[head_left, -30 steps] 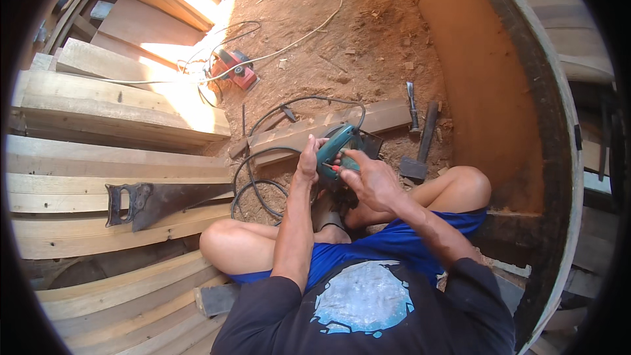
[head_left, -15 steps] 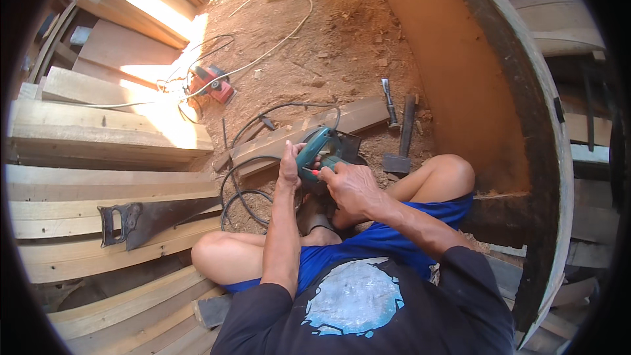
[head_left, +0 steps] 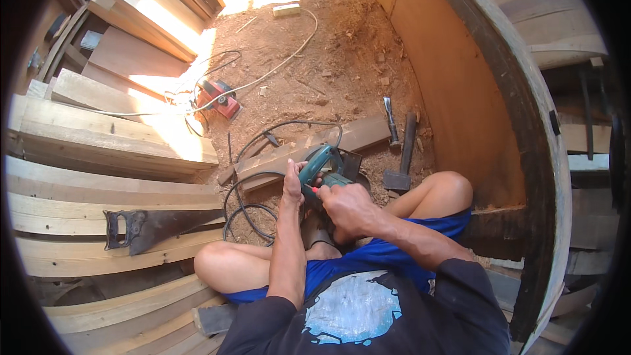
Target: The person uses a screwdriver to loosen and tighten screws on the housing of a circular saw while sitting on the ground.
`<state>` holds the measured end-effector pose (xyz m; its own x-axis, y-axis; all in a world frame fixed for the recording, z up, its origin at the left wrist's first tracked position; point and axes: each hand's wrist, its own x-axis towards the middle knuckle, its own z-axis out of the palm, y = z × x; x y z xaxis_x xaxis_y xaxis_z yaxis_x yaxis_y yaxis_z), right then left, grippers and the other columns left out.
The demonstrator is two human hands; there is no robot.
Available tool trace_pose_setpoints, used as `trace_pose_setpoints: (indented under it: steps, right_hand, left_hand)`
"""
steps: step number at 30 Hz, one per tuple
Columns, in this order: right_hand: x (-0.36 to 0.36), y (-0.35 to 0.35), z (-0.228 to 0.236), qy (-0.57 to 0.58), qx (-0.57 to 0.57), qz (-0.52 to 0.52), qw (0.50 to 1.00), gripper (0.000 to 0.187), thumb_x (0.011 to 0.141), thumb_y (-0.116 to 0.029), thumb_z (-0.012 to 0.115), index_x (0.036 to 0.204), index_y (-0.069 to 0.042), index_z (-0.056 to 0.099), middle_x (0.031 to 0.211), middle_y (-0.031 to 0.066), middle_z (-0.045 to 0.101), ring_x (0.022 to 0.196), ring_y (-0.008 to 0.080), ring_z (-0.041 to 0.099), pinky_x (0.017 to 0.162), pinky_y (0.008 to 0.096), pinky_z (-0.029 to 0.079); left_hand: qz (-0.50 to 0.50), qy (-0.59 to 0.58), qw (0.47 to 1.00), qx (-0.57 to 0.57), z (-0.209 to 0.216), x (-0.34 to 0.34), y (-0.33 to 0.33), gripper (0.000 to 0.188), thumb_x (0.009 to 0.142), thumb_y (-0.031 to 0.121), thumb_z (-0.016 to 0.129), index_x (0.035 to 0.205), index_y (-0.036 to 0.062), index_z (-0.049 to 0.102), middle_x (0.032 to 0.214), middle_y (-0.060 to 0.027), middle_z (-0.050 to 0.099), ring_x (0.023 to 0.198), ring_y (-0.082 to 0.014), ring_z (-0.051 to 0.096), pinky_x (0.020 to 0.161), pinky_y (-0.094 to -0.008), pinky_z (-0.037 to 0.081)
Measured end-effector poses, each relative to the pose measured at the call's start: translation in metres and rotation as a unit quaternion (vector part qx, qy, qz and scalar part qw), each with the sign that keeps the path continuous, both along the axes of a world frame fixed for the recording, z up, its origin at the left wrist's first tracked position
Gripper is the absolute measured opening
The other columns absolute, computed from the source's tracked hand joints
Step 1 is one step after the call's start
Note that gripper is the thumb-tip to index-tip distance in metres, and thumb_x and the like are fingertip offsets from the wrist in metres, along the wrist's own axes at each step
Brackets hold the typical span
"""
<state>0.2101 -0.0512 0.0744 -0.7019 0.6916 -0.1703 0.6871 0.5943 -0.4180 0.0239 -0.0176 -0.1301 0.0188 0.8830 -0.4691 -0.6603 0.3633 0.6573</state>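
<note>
A teal circular saw [head_left: 320, 162] with a dark base and black cord is propped up between my bent legs. My left hand [head_left: 293, 183] is closed around its handle from the left side, the thumb pointing up. In my right hand [head_left: 347, 209] is a slim screwdriver [head_left: 315, 190] with a red part; its end meets the side of the saw handle. My fingers cover most of the screwdriver. Just past the saw, a wooden plank [head_left: 282, 164] lies on the ground.
A handsaw [head_left: 151, 229] rests on stacked boards [head_left: 72, 190] at left. To the right of the plank are a chisel [head_left: 391, 121] and a hammer [head_left: 399, 179]. A red power tool [head_left: 222, 100] and cords lie farther off. A tall brown panel [head_left: 460, 79] curves along the right.
The whole view has shifted slightly, so the scene sits a little lower and to the right. Both hands keep their holds on the circular saw and the screwdriver.
</note>
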Motion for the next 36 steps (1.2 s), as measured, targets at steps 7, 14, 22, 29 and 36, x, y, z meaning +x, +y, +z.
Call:
trace_pose_setpoints:
  steps: [7,14,22,29,36]
  right_hand:
    - [-0.009,0.014,-0.002,0.038,0.079,0.064,0.994,0.020,0.089,-0.017,0.066,0.100,0.000,0.065,0.087,0.0219,0.071,0.079,0.0425,0.072,0.069,0.0518,0.058]
    - [0.004,0.013,-0.013,0.008,-0.124,-0.069,0.990,0.025,0.096,-0.023,0.058,0.107,-0.002,0.065,0.093,0.0293,0.070,0.091,0.0510,0.068,0.078,0.0608,0.053]
    - [0.015,-0.005,-0.001,-0.031,0.008,0.023,0.999,0.046,0.075,-0.025,0.073,0.114,-0.005,0.059,0.087,0.0256,0.069,0.081,0.0466,0.070,0.069,0.0567,0.057]
    - [0.010,0.006,-0.019,0.080,-0.039,-0.043,0.995,0.040,0.099,-0.025,0.061,0.132,-0.005,0.065,0.096,0.0214,0.073,0.077,0.0347,0.072,0.070,0.0463,0.057]
    - [0.015,0.013,-0.026,0.144,-0.263,-0.223,0.928,0.036,0.102,-0.026,0.060,0.128,-0.001,0.066,0.087,0.0124,0.073,0.063,0.0185,0.063,0.062,0.0344,0.052]
  left_hand:
    - [0.148,0.109,0.983,0.020,-0.030,0.001,-0.013,0.046,0.107,0.037,0.043,0.100,0.0004,0.070,0.090,-0.0091,0.071,0.075,-0.0200,0.066,0.074,-0.0364,0.055]
    - [0.089,0.115,0.989,0.013,-0.018,0.019,-0.021,0.047,0.109,0.035,0.041,0.108,-0.0019,0.071,0.092,-0.0098,0.071,0.080,-0.0180,0.066,0.076,-0.0331,0.054]
    - [0.190,0.152,0.970,0.020,-0.033,0.035,-0.029,0.042,0.109,0.033,0.043,0.102,0.0011,0.070,0.089,-0.0098,0.072,0.075,-0.0180,0.069,0.068,-0.0334,0.056]
    - [0.223,0.099,0.969,0.027,-0.050,0.015,-0.039,0.050,0.111,0.036,0.036,0.118,-0.0028,0.067,0.107,-0.0126,0.071,0.096,-0.0201,0.068,0.088,-0.0367,0.055]
    - [0.195,0.013,0.980,0.038,-0.018,0.024,-0.042,0.049,0.112,0.035,0.032,0.124,-0.0010,0.063,0.105,-0.0132,0.074,0.087,-0.0223,0.071,0.082,-0.0400,0.060]
